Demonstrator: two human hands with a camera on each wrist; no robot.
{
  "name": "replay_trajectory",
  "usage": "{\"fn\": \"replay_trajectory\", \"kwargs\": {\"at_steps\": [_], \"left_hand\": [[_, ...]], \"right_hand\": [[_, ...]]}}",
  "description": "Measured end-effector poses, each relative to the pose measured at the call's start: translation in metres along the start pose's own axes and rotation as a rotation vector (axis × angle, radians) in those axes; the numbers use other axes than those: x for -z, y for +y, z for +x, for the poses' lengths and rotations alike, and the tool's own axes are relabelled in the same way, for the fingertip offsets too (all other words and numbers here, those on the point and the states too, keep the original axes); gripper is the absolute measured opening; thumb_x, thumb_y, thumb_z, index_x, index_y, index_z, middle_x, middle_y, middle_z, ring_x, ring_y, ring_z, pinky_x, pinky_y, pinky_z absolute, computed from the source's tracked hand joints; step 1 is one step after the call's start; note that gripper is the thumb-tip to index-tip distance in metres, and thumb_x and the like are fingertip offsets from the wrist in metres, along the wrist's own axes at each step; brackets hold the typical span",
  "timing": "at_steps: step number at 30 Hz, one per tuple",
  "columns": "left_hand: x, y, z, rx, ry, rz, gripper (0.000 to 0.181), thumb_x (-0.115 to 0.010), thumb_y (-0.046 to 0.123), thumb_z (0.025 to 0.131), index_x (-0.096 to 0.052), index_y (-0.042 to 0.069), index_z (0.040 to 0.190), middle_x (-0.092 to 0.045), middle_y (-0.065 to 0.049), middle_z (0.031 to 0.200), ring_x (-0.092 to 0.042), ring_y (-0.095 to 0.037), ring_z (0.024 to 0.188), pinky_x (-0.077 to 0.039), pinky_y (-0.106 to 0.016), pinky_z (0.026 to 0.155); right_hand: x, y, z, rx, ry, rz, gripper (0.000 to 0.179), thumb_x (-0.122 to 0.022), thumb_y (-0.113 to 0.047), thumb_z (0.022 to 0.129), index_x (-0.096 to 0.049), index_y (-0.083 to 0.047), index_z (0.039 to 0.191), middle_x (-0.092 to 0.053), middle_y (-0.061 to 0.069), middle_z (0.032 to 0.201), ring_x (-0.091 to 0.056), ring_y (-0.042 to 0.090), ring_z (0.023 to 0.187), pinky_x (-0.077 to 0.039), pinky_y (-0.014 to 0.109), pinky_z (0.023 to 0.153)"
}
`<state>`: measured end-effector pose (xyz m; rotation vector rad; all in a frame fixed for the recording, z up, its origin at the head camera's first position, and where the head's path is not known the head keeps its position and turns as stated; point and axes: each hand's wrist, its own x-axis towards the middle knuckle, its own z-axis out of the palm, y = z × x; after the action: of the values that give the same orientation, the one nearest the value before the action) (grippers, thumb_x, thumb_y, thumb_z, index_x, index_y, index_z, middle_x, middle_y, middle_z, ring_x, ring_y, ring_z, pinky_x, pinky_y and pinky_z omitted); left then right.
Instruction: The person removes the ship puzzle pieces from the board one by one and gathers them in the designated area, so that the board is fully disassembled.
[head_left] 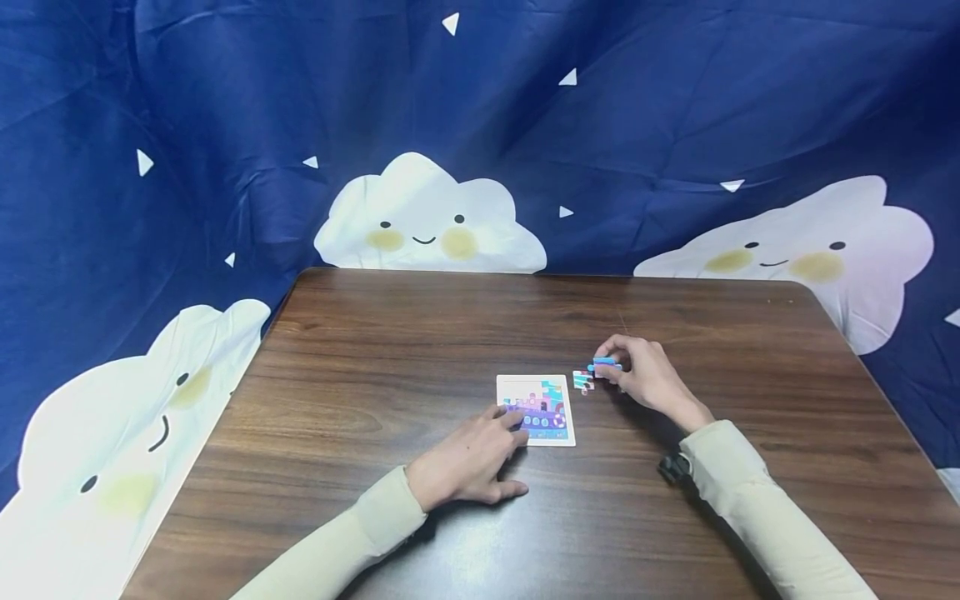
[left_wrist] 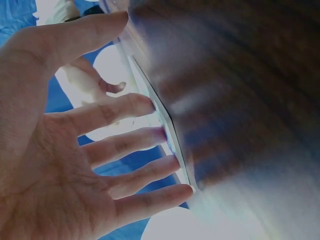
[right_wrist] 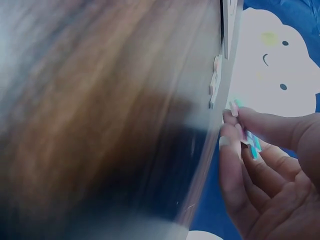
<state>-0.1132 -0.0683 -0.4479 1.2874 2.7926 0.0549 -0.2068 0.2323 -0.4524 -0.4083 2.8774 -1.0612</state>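
A jigsaw puzzle in a white-edged square tray (head_left: 536,382) lies on the table, its picture partly filled with purple, pink and blue pieces. Fingertips of my left hand (head_left: 474,454) rest on the tray's left part, the fingers spread and nearly straight, the thumb held apart. In the left wrist view the same fingers (left_wrist: 125,145) reach the tray's thin edge. My right hand (head_left: 651,375) pinches a blue and pink puzzle piece (head_left: 606,364) between thumb and fingers, right of the tray. Another puzzle piece (head_left: 582,381) lies on the table between that hand and the tray.
The brown wooden table (head_left: 390,333) spreads around the puzzle on all sides. Behind it hangs a dark blue cloth (head_left: 600,125) printed with white clouds and triangles. A black band (head_left: 675,468) sits at the right wrist.
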Motion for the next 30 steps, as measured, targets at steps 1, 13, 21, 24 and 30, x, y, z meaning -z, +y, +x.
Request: {"fn": "replay_trajectory", "kwargs": {"at_steps": [1,13,21,24,30], "left_hand": [[0.0,0.0,0.0,0.0,0.001,0.001,0.058,-0.075,0.06,0.087,-0.072,0.012,0.12,-0.063,-0.013,0.144,-0.063,-0.039,0.13,-0.055,-0.043,0.109],[-0.001,-0.001,-0.001,0.004,-0.002,0.001,0.06,-0.075,0.06,0.088,-0.072,0.012,0.122,-0.062,-0.014,0.145,-0.062,-0.04,0.131,-0.055,-0.044,0.109],[-0.001,0.0,-0.001,0.008,-0.01,0.006,0.06,-0.074,0.061,0.088,-0.071,0.012,0.122,-0.062,-0.013,0.146,-0.062,-0.039,0.132,-0.054,-0.044,0.11],[-0.001,0.001,-0.002,0.012,-0.015,0.003,0.06,-0.074,0.061,0.088,-0.071,0.012,0.122,-0.061,-0.013,0.146,-0.061,-0.039,0.133,-0.054,-0.044,0.11],[0.001,0.0,-0.001,0.005,-0.012,0.0,0.061,-0.074,0.061,0.088,-0.071,0.011,0.123,-0.061,-0.014,0.147,-0.061,-0.039,0.133,-0.053,-0.044,0.111]], "right_hand": [[0.0,0.001,-0.001,-0.006,-0.004,-0.004,0.013,-0.075,-0.01,0.095,-0.072,-0.005,0.106,-0.077,0.011,0.089,-0.069,0.017,0.064,-0.053,0.025,0.054],[0.005,0.007,-0.005,-0.022,-0.026,-0.051,0.01,-0.079,-0.009,0.091,-0.074,-0.006,0.098,-0.074,0.007,0.085,-0.063,0.01,0.063,-0.051,0.023,0.056],[0.003,0.011,-0.004,0.011,0.011,-0.136,0.013,-0.082,-0.014,0.088,-0.075,-0.008,0.097,-0.072,0.007,0.088,-0.063,0.016,0.075,-0.048,0.029,0.069],[0.003,0.011,-0.003,0.027,0.024,-0.158,0.017,-0.083,-0.015,0.087,-0.076,-0.007,0.099,-0.071,0.013,0.095,-0.066,0.024,0.083,-0.049,0.038,0.076],[0.003,0.008,-0.002,0.023,0.041,-0.163,0.023,-0.082,-0.016,0.087,-0.075,-0.006,0.107,-0.069,0.019,0.105,-0.068,0.033,0.094,-0.05,0.05,0.082]]}}
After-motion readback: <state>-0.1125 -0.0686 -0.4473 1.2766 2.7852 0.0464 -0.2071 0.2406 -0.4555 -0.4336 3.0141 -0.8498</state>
